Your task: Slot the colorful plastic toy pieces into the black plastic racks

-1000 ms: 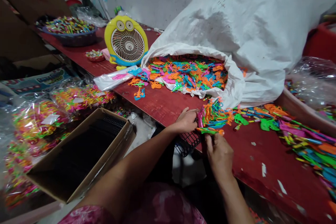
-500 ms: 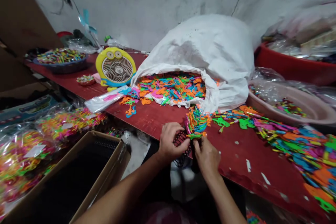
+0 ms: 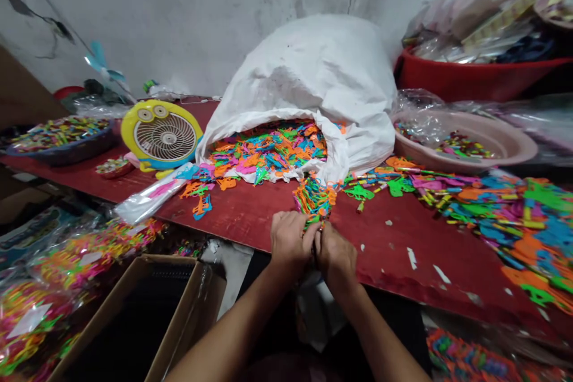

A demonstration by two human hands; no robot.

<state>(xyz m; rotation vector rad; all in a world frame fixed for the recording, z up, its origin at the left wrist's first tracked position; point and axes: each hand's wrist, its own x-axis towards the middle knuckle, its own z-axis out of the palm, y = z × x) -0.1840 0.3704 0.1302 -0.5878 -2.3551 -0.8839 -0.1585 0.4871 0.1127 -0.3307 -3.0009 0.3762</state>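
My left hand (image 3: 290,240) and my right hand (image 3: 339,252) meet at the near edge of the red table, both closed. Between their fingers shows a thin strip of dark material, the black netting (image 3: 318,243); most of it is hidden by my hands. Just beyond the fingertips a bundle of small plastic toy guns (image 3: 314,197) in orange, green, blue and yellow lies on the table, touching my hands. Behind it a big white sack (image 3: 308,65) lies on its side, its mouth towards me and full of the same toy guns.
Loose toy guns (image 3: 514,215) spread along the right of the table (image 3: 385,262). A pink basin (image 3: 510,137) and a red tub (image 3: 465,77) stand behind them. To the left are a yellow fan (image 3: 163,134), a cardboard box (image 3: 179,316) and filled plastic bags (image 3: 85,256).
My hands have drawn together and closed at the bundle's near end. The black netting, plainly visible before by my left hand, is now mostly covered. The view has turned to the right.
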